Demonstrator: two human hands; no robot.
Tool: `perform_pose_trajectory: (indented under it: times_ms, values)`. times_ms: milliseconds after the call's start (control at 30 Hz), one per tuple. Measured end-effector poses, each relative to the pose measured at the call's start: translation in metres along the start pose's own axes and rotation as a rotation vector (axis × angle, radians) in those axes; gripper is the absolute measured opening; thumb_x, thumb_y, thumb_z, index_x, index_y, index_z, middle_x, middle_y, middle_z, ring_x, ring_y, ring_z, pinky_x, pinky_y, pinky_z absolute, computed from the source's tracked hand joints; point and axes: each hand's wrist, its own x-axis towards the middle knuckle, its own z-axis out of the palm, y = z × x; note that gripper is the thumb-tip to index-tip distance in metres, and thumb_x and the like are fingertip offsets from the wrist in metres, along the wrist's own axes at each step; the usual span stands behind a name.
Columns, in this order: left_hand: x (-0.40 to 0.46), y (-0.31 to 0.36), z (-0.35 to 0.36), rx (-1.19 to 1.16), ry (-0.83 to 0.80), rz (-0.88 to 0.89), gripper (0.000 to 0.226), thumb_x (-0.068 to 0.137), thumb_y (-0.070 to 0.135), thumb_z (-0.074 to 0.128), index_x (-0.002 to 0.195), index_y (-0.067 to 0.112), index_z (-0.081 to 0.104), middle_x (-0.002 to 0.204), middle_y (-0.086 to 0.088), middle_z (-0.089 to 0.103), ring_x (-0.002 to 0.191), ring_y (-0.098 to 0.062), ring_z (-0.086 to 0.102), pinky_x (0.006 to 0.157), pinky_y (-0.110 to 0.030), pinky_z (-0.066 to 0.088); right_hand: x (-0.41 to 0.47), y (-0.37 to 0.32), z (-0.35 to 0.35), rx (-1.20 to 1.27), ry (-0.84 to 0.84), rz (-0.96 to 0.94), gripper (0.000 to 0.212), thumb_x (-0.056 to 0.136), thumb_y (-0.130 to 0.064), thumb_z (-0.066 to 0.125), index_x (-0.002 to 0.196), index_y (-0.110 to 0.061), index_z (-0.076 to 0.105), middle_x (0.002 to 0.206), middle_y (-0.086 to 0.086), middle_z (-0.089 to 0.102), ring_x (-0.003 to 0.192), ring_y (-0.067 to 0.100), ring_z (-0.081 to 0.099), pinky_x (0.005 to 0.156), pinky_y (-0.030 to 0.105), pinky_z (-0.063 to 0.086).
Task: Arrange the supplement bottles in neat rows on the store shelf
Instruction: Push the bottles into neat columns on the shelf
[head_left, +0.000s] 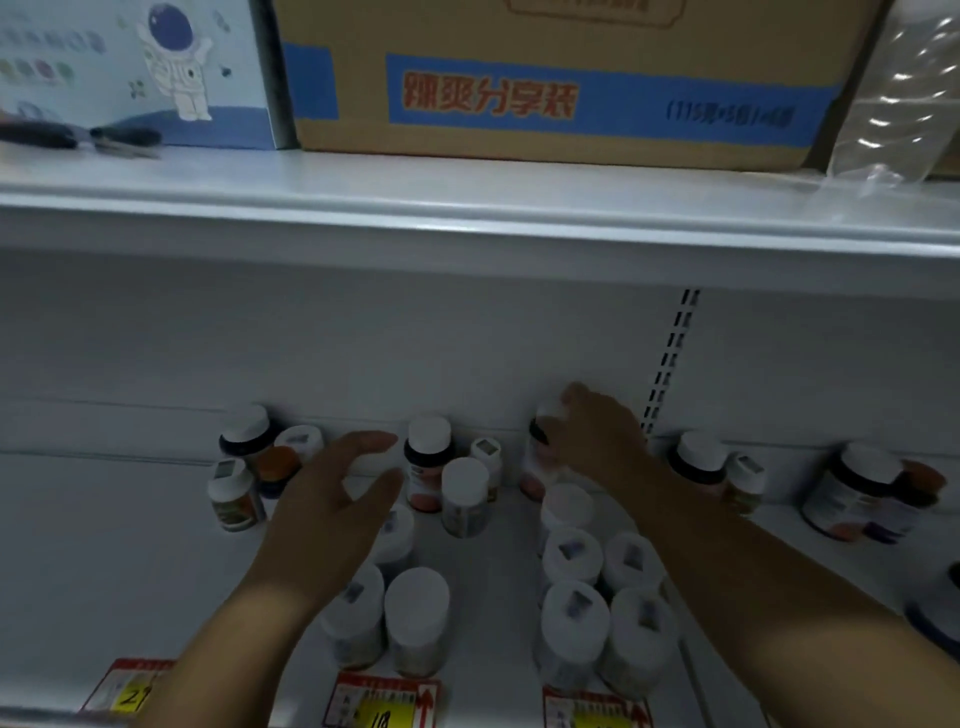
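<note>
Below, on the white metal store shelf (483, 582), white-capped supplement bottles (571, 558) are standing in loose clusters; the right hand (597, 441) is reaching to the back wall and curling its fingers round a tall dark-collared bottle with a pinkish label (537, 457); the left hand (337, 499) is hovering with fingers spread and relaxed, gripping nothing, over short white-capped bottles (415, 613) near the front edge; red-and-yellow price tags (384, 706) are lining that edge; a brown cardboard box with a blue band (545, 78) is sitting on the upper shelf (467, 208).
</note>
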Motion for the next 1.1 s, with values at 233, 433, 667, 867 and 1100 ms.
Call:
perform_pose_trajectory:
  times_ms: [233, 433, 667, 867, 1100]
  values:
    - [-0.015, 0.056, 0.051, -0.048, -0.102, 0.109, 0.069, 0.068, 0.031, 0.077, 0.123, 0.041, 0.037, 0.116, 0.035, 0.038, 0.098, 0.029, 0.040, 0.074, 0.002, 0.039, -0.040, -0.018, -0.094, 0.868, 0.077, -0.166, 0.032, 0.062, -0.058, 0.067, 0.075, -0.029, 0.064, 0.072, 0.001, 0.068, 0.065, 0.017, 0.068, 0.058, 0.032, 0.057]
    - [-0.043, 0.051, 0.046, -0.025, -0.016, 0.064, 0.063, 0.065, 0.028, 0.078, 0.111, 0.053, 0.044, 0.107, 0.031, 0.061, 0.094, 0.010, 0.059, 0.074, -0.010, 0.050, -0.069, -0.045, -0.072, 0.941, -0.227, -0.253, 0.034, 0.053, -0.056, 0.073, 0.068, -0.026, 0.068, 0.069, 0.010, 0.071, 0.066, 0.023, 0.071, 0.067, 0.043, 0.061]
    - [-0.060, 0.014, 0.001, -0.023, 0.020, 0.039, 0.071, 0.061, 0.024, 0.080, 0.109, 0.058, 0.040, 0.105, 0.018, 0.062, 0.091, 0.005, 0.061, 0.072, -0.012, 0.050, -0.096, -0.095, -0.043, 0.879, -0.284, -0.332, 0.046, 0.050, -0.061, 0.071, 0.079, -0.026, 0.067, 0.077, 0.013, 0.068, 0.069, 0.025, 0.070, 0.070, 0.050, 0.059]
    - [-0.054, -0.061, -0.100, 0.002, 0.076, -0.050, 0.051, 0.058, 0.042, 0.071, 0.095, 0.063, 0.043, 0.086, 0.018, 0.068, 0.074, 0.005, 0.064, 0.061, -0.023, 0.055, -0.118, -0.204, 0.021, 0.625, -0.125, -0.458, 0.040, 0.052, -0.067, 0.064, 0.079, -0.037, 0.062, 0.074, -0.013, 0.064, 0.067, 0.004, 0.061, 0.060, 0.026, 0.048]
    - [-0.031, -0.163, -0.171, 0.043, 0.037, -0.196, 0.050, 0.052, 0.034, 0.076, 0.088, 0.049, 0.046, 0.080, 0.018, 0.065, 0.070, 0.004, 0.062, 0.054, -0.011, 0.047, -0.116, -0.277, 0.090, 0.506, -0.236, -0.443, 0.033, 0.077, -0.048, 0.062, 0.103, -0.028, 0.066, 0.098, -0.010, 0.067, 0.087, 0.004, 0.061, 0.072, 0.017, 0.043]
